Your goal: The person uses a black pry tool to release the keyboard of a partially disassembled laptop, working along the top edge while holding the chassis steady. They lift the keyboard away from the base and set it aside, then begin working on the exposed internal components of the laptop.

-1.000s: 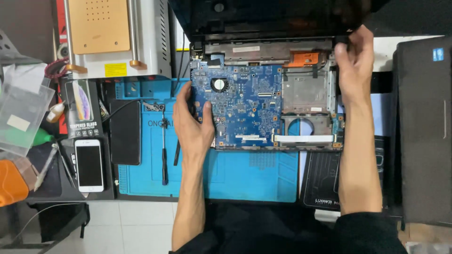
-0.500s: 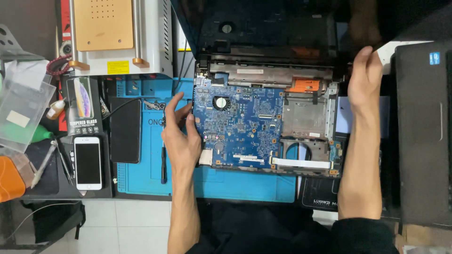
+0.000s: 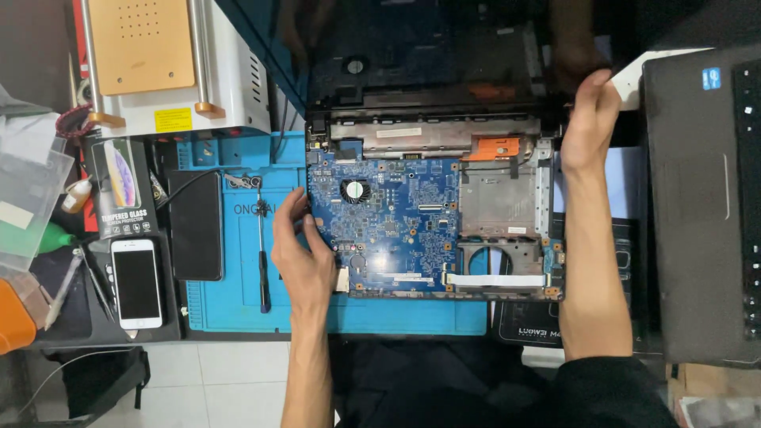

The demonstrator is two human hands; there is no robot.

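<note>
At the far left, an orange object [image 3: 12, 321] sits at the near edge, with clear plastic packaging [image 3: 28, 202] beyond it. A white smartphone with a dark screen [image 3: 137, 284] lies face up, and a black rectangular slab [image 3: 195, 225] lies just right of it. Far of these stands a white machine with an orange-tan top plate [image 3: 158, 63]. A blue rubber work mat [image 3: 238, 301] covers the bench centre; a screwdriver with a dark blue handle [image 3: 262, 261] lies on it, shaft pointing far.

The left hand [image 3: 301, 257] rests at the left edge of the opened laptop base with exposed blue circuit board [image 3: 396, 230]. Its fingers are spread and curled against that edge, thumb lying on the board's near-left corner; it presses rather than encloses. The base lies on the mat, centre of the bench, with 1 small round fan [image 3: 355, 190] on the board and a grey metal drive bay [image 3: 499, 202] to the right. The dark laptop lid [image 3: 412, 47] stands open on the far side.

The right hand [image 3: 590, 119] grips the far-right corner of the base near the hinge, fingers hooked over the dark edge; the fingertips are hidden.

At the far right lies 1 closed dark grey laptop [image 3: 697, 198].
</note>
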